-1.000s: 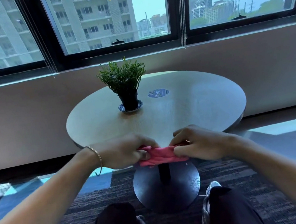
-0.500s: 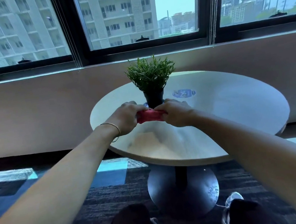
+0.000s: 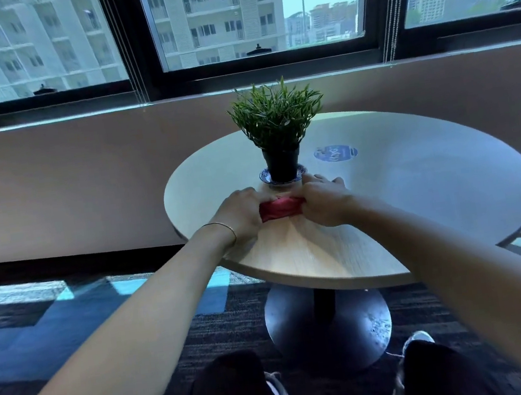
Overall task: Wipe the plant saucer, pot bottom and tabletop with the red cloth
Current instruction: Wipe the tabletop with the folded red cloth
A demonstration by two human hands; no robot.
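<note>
Both hands, left and right, fingers curled gripping the red cloth on the bench, just before the saucer and pot.

arms reach forward; left hand and right hand, fingers seemingly curled, grip red cloth

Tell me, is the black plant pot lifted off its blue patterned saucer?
No, the black plant pot stands upright in the blue patterned saucer on the round wooden table.
</note>
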